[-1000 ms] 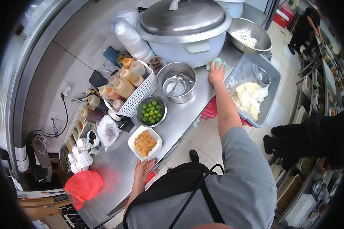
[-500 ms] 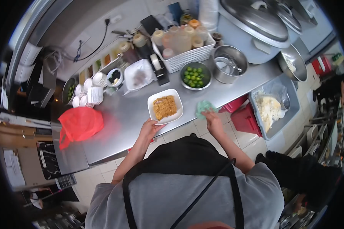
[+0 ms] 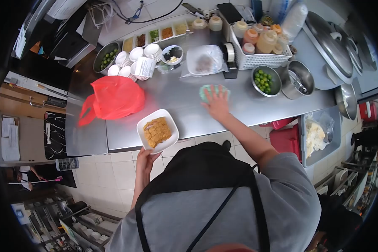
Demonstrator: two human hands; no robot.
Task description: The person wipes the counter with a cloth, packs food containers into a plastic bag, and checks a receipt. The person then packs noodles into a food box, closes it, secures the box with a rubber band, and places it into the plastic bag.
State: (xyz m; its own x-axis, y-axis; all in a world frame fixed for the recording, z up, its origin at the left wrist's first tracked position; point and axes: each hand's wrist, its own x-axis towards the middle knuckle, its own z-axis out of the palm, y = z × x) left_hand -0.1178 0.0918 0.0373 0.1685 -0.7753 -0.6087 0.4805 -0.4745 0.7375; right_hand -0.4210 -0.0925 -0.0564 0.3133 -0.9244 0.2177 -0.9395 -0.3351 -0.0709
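A white square bowl (image 3: 175,135) with a sliced golden-brown breaded cutlet (image 3: 157,132) in it is held at its near edge by my left hand (image 3: 145,160). The bowl is at the counter's front edge, and some of my fingers are hidden beneath it. My right hand (image 3: 216,104) lies flat with fingers spread on a light green cloth (image 3: 204,91), pressing it against the steel counter (image 3: 185,101). A red plastic bag (image 3: 117,97) sits left of the bowl.
Along the back stand stacked white cups (image 3: 152,51), a plastic-wrapped container (image 3: 205,59), a white basket (image 3: 260,61) of sauce bottles, a bowl of green limes (image 3: 266,80) and a steel pot (image 3: 297,80). A grey tub (image 3: 323,153) stands right, below the counter.
My left hand has brought the bowl left and nearer to me, off the counter's middle. My right hand has moved the cloth from the front edge farther in and now lies spread on it.
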